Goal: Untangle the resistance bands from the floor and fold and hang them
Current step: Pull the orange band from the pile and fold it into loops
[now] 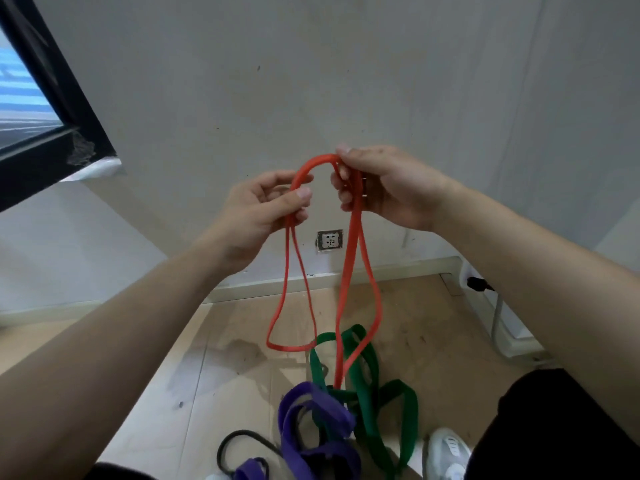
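Note:
A thin red resistance band (pixel 349 271) is held up in front of the wall, arching between both hands. My left hand (pixel 256 216) pinches its left strands and my right hand (pixel 384 188) grips its right strands. Two red loops hang down: a short one on the left, and a longer one on the right whose lower end drops among the bands on the floor. There a wide green band (pixel 367 386), a wide purple band (pixel 311 427) and a thin black band (pixel 235 441) lie tangled together.
A grey wall with a socket (pixel 329 240) stands ahead, with a pale skirting board below it. A dark window frame (pixel 52 109) is at upper left. A plug and grey cable (pixel 495 317) are at right. My white shoe (pixel 446 452) rests by the green band.

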`<action>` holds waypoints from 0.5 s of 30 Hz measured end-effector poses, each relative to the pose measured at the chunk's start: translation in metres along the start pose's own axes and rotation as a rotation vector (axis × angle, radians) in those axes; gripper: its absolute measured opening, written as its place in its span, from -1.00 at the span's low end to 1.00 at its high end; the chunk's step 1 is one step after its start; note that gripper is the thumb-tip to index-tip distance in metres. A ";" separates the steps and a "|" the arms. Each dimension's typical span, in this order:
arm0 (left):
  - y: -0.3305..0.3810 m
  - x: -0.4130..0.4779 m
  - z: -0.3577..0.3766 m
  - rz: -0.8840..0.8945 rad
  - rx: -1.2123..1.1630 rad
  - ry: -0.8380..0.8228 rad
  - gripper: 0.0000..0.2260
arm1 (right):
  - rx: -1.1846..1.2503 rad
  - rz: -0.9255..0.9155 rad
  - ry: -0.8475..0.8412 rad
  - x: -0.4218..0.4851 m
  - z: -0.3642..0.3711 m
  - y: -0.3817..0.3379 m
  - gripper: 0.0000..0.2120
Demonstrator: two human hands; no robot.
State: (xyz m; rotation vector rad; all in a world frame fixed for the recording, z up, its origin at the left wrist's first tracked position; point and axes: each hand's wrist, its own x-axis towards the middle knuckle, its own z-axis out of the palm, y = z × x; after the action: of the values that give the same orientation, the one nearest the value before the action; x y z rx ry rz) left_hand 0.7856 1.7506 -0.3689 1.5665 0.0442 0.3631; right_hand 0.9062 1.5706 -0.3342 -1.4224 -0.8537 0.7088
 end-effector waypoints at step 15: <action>0.004 0.001 0.008 0.113 0.190 0.176 -0.92 | -0.149 0.290 -0.213 -0.006 -0.017 0.043 -0.63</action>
State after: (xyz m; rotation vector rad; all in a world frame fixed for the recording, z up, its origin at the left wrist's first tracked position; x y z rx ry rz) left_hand 0.7882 1.7433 -0.3647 1.7248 0.1296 0.5994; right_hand 0.9206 1.5582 -0.3769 -1.6446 -0.8869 1.0493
